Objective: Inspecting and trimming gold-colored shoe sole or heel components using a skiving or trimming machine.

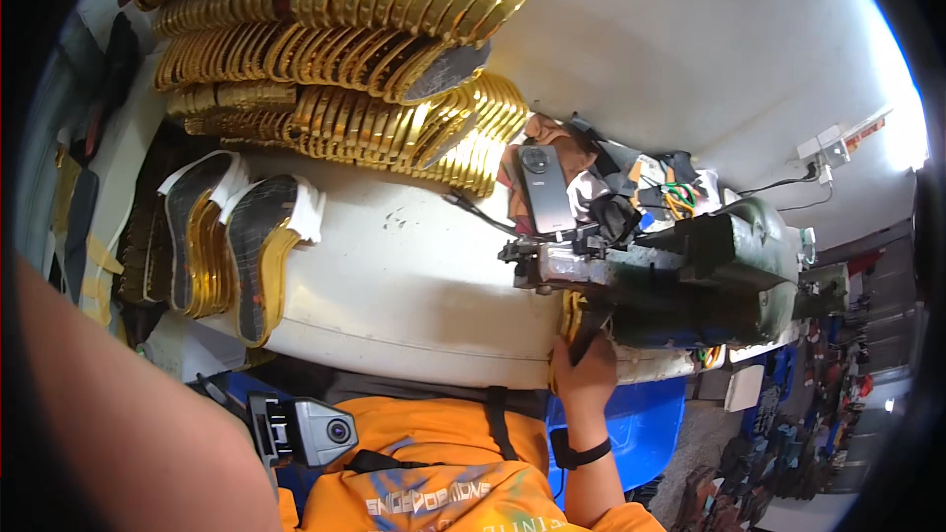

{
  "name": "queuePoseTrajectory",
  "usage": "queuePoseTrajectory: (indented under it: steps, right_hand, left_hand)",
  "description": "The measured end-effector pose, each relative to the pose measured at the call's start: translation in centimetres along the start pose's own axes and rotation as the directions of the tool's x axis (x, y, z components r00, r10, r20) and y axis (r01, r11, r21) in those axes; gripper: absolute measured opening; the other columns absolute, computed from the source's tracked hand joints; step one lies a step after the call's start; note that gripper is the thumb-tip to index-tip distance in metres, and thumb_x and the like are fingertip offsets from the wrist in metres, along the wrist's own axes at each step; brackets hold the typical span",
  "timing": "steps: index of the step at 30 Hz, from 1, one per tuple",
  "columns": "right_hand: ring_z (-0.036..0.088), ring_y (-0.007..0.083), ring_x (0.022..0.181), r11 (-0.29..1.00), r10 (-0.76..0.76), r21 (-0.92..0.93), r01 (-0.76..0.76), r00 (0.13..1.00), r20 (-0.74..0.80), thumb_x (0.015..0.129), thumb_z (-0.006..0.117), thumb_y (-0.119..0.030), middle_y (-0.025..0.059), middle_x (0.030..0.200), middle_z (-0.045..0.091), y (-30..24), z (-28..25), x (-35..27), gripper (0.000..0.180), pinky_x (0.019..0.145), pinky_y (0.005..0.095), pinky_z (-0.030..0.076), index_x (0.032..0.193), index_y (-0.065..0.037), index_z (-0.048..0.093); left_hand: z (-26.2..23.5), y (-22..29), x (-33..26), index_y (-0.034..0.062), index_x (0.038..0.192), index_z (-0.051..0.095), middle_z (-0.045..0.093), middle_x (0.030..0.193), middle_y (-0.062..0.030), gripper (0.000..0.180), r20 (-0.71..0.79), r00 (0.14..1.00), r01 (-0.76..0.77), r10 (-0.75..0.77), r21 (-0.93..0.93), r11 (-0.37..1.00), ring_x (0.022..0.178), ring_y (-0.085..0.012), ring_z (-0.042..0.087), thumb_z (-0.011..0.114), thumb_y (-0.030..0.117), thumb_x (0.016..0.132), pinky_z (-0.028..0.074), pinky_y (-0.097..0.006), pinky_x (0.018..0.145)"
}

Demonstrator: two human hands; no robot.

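My right hand (585, 374) is at the table's front edge, its fingers closed on a gold-edged shoe sole (571, 313). Part of that sole is hidden behind the fingers and under the head of a dark green sewing machine (690, 286). A black band circles my right wrist. From the lower left my left forearm (128, 414) reaches out past the rim of the picture, so the hand itself is out of sight. Two small stacks of dark-faced, gold-edged soles, the left stack (197, 236) and the right stack (258, 266), stand on the table's left side with white flaps on top.
Long rows of gold soles (374, 69) fill the back left of the white table (424, 266). Behind the machine lie a phone (545, 187) and fabric scraps (641, 182). Below the table edge is a blue bin (641, 424). A small camera (330, 431) sits before my orange shirt.
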State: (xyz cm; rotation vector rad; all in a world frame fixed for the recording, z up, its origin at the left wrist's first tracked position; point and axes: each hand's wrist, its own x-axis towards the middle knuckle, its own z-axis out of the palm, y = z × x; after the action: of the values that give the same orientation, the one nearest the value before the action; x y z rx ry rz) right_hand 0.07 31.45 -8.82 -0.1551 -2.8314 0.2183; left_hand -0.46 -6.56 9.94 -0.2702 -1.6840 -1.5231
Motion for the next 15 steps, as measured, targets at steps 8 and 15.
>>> queuePoseTrajectory:
  steps: [8,15]
  right_hand:
    - [0.065,0.0441,0.093,0.999,0.052,0.014,-0.053,0.998,0.024,0.079,0.079,-0.047,0.0246,0.104,0.066,0.3,0.6,-0.7,0.072,0.079,0.0490,0.055,0.123,0.008,0.059]
    - [0.065,0.0446,0.090,0.995,0.074,0.057,-0.081,0.992,0.103,0.074,0.082,-0.039,0.0247,0.097,0.065,0.1,0.2,0.1,0.067,0.077,0.0494,0.054,0.118,0.006,0.061]
  left_hand:
    - [0.6,-2.1,-2.3,-0.0046,0.114,0.063,0.067,0.109,-0.0224,0.027,-0.087,0.993,0.083,-0.083,-0.004,0.997,0.097,-0.0291,0.067,0.065,0.004,0.088,0.054,-0.038,0.090]
    - [-0.6,-3.2,-0.7,-0.0040,0.114,0.063,0.067,0.106,-0.0212,0.026,-0.059,0.995,0.085,-0.080,0.083,0.993,0.095,-0.0272,0.067,0.063,0.002,0.089,0.053,-0.037,0.091]
